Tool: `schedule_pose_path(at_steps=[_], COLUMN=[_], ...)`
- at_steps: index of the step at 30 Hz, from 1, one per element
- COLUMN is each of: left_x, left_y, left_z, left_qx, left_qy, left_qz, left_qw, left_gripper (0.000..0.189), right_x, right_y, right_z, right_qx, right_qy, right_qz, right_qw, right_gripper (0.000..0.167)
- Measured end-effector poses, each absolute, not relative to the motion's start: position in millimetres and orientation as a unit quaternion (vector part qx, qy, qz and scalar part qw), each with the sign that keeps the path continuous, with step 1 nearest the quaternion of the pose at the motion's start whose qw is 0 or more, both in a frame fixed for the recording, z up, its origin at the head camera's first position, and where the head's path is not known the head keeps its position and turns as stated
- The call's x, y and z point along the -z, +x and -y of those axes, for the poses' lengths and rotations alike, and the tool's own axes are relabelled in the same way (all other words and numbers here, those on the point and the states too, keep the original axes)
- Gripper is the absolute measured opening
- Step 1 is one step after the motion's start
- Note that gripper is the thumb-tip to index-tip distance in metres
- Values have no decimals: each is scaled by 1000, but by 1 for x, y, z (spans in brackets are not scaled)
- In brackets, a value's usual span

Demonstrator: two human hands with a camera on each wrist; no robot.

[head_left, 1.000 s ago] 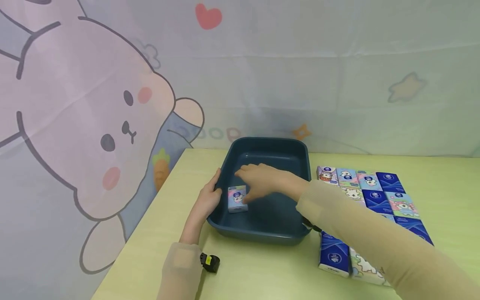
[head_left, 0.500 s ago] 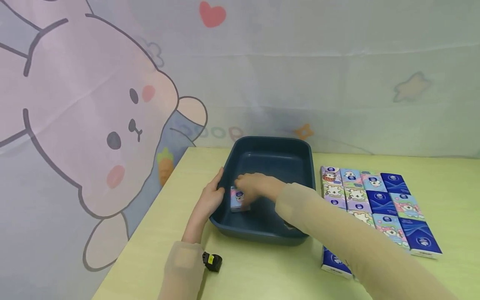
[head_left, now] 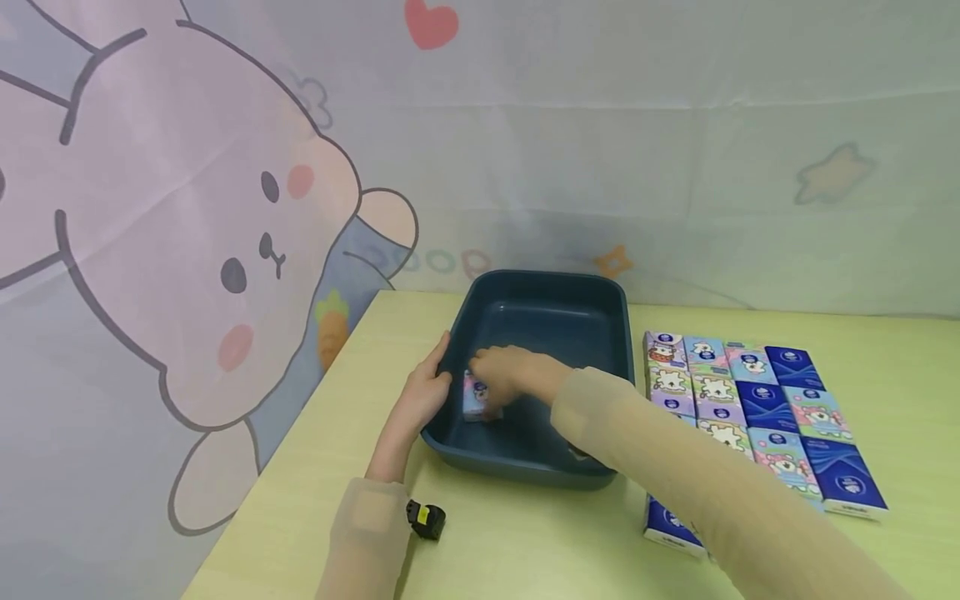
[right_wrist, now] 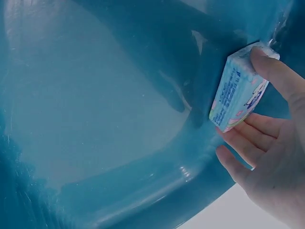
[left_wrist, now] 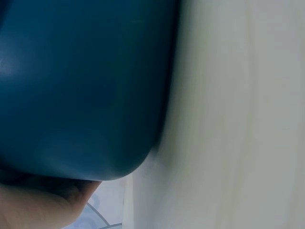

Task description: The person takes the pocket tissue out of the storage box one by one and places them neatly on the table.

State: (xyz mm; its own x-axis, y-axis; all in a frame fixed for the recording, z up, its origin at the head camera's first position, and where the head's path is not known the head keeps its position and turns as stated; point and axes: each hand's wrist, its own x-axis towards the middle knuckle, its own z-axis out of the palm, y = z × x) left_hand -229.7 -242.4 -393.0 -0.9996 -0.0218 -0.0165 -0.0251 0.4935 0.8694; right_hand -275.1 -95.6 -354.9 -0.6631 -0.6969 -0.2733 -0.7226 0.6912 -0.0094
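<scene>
A dark blue plastic basin (head_left: 517,475) stands on the pale table. Inside it, near the left wall, lies a small pink and light-blue tissue pack (head_left: 474,398) with cartoon print. My right hand (head_left: 513,375) reaches into the basin and holds this tissue pack (right_wrist: 233,93), thumb at one end and fingers at the other, as the right wrist view shows. My left hand (head_left: 420,396) holds the basin's left rim, its thumb at the edge and fingers along the outside. In the left wrist view, part of the left hand (left_wrist: 43,205) appears against the basin's outer wall (left_wrist: 86,95).
Right of the basin, several tissue packs (head_left: 765,404), dark blue or cartoon-printed, lie in close rows, partly covered by the right sleeve (head_left: 675,458). A printed cloth (head_left: 570,167) hangs behind the table (head_left: 510,542). A small black device (head_left: 427,518) sits at the left wrist.
My right hand has lowered and moved left onto the tissue pack, taking hold of it. The left hand stays at the basin's rim. The head view has shifted slightly.
</scene>
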Motion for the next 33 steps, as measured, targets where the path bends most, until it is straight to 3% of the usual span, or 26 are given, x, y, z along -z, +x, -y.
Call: schedule_pose_path(at_steps=[20,33], left_x=[396,398], left_y=[-231,-233], left_z=[245,244], left_qx=[-500,-500], left_qy=[-7,-2], left_qz=[-866,-866], left_qw=[1,5], left_gripper=[64,65], right_x=[319,322], right_y=[-263,-229], right_z=[59,-5], right_qx=[-30,48], right_qy=[-407,-419], right_qz=[-907,-907], right_qw=[106,11], right_gripper=[66,76])
